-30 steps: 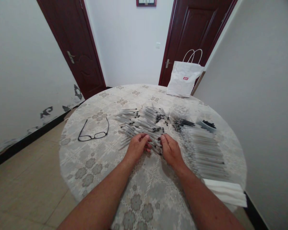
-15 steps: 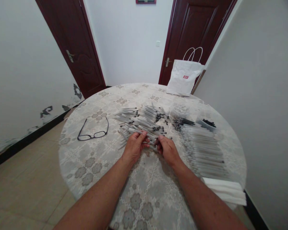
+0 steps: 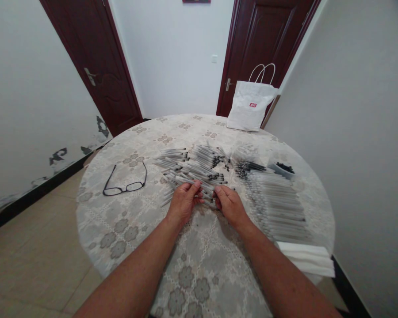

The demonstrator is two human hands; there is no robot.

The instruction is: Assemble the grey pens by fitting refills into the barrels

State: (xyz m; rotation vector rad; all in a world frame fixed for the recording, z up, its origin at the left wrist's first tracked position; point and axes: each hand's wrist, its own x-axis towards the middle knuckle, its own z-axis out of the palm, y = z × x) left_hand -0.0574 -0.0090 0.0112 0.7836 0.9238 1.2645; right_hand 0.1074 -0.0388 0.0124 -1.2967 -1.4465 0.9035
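Note:
In the head view, my left hand (image 3: 185, 198) is closed, thumb against fingers, on a thin pale pen-like stick at the near edge of a loose pile. Close by on the right, my right hand (image 3: 229, 202) pinches at the stick's other end; the fingers hide what is between them. Beyond both hands lies the pile of pale pen-like sticks (image 3: 199, 167) with dark tips, in several bunches. To the right, a broad stack of clear, whitish sticks (image 3: 281, 203) lies in neat rows, with a few black thin pieces (image 3: 254, 166) at its far end.
The round table has a flowered cloth (image 3: 119, 274). Eyeglasses (image 3: 124, 190) lie at left. At right are a tub of small black parts (image 3: 284, 168), a clear plastic bag (image 3: 245, 152) and a folded white cloth or paper (image 3: 307, 258). A white carrier bag (image 3: 252, 106) stands at the back.
The whole view has shifted slightly, so things appear a little further left. Both hands keep almost the same closed pose by the pile.

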